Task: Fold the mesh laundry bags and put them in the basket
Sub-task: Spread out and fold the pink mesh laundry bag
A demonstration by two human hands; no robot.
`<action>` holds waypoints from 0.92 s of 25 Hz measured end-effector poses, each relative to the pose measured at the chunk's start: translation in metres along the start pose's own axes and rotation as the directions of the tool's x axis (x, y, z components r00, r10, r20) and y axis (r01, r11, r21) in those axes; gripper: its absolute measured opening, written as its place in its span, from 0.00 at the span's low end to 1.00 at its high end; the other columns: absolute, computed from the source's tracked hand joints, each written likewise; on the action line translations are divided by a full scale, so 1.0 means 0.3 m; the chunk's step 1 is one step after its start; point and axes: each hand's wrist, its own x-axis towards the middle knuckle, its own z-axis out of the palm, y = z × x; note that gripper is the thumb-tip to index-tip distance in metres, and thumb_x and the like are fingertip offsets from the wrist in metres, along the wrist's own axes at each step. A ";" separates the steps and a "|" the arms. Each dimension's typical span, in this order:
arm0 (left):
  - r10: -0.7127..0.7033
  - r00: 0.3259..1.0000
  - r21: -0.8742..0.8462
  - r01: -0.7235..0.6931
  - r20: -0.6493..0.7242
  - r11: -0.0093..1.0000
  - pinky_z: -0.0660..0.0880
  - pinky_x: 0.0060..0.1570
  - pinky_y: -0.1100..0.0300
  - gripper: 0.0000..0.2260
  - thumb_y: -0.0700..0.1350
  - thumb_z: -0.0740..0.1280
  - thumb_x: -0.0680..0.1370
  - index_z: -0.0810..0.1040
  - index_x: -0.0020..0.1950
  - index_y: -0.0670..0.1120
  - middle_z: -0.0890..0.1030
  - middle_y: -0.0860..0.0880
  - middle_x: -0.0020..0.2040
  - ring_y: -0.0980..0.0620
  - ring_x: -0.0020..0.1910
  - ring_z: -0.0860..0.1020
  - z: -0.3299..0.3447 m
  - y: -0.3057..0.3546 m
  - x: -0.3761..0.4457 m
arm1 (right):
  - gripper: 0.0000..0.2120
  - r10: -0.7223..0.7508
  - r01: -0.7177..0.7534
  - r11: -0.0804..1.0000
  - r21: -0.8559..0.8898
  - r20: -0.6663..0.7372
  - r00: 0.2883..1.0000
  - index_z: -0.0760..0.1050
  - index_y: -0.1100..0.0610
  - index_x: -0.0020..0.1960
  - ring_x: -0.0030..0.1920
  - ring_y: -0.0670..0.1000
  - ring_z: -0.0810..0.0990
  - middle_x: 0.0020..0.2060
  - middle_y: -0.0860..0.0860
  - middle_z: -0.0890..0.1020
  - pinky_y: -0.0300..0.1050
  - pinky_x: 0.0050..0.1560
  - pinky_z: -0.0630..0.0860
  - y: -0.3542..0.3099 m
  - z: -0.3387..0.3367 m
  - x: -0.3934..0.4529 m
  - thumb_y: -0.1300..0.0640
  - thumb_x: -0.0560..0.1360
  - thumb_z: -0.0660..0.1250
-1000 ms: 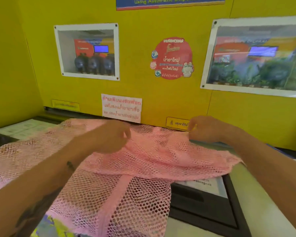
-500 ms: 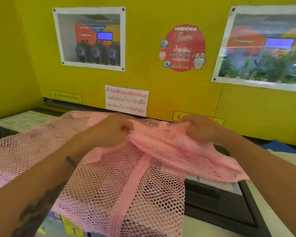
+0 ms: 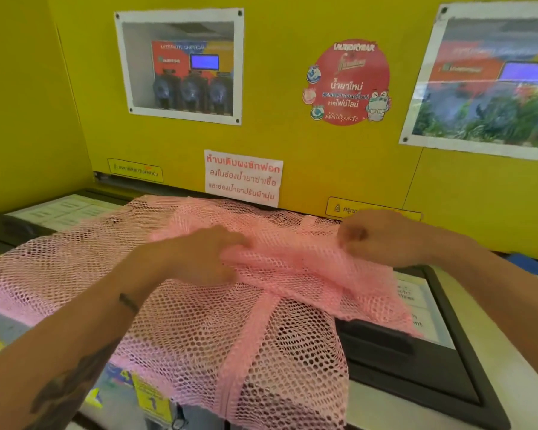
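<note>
A pink mesh laundry bag [image 3: 199, 330] lies spread over the top of a washing machine, its front part hanging over the near edge, with a solid pink strip running down its middle. My left hand [image 3: 196, 259] grips a bunched fold of the mesh near the centre. My right hand [image 3: 382, 237] pinches the mesh at the far right, close to the yellow wall. Between the two hands the fabric is gathered into a thick ridge. No basket is in view.
A yellow wall [image 3: 292, 144] with posters and a white paper notice [image 3: 243, 178] stands right behind the machines. The dark-framed lid [image 3: 448, 352] of the right-hand machine shows beside the bag. Yellow stickers [image 3: 151, 395] mark the machine's front below.
Both hands have drawn the far edge of the bag toward me and closer together, bunching the mesh into a thicker fold. The view has tilted down slightly.
</note>
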 end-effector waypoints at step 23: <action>-0.184 0.936 0.001 0.193 -0.298 0.981 0.70 0.56 0.55 0.14 0.41 0.58 0.79 0.80 0.59 0.46 0.78 0.51 0.59 0.49 0.56 0.75 -0.182 -0.020 -0.152 | 0.07 -0.363 0.329 0.924 0.192 0.181 0.914 0.79 0.47 0.54 0.39 0.40 0.83 0.37 0.44 0.85 0.37 0.42 0.77 -0.393 -0.077 -0.150 0.52 0.78 0.66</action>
